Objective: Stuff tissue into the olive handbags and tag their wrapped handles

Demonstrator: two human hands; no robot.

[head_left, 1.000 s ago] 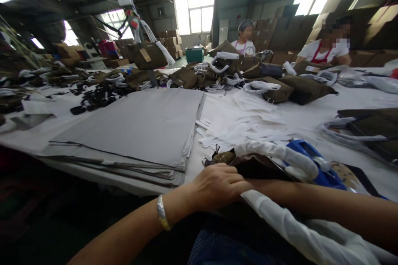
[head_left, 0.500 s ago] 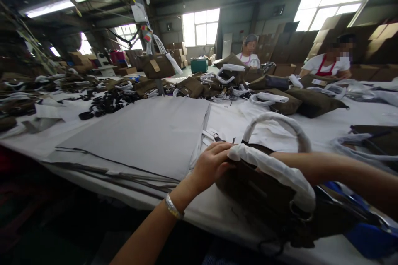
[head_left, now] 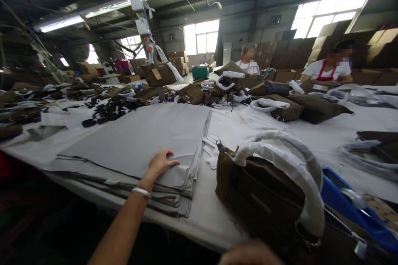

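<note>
We have our left hand on the stack of grey sheets, thumb and curled fingers parted. Our right hand blurs at the bottom edge; we cannot tell its grip. The brown bag stands right of the stack, white-wrapped handles raised.

One left hand and one blurred right hand were counted. Under the left hand, one stack of grey sheets was seen; on its wrist, one bracelet was worn. To its right, one upright bag with two wrapped handles was counted. Far beyond it, two co-workers were seen; the heaped bags there could not be counted.
</note>
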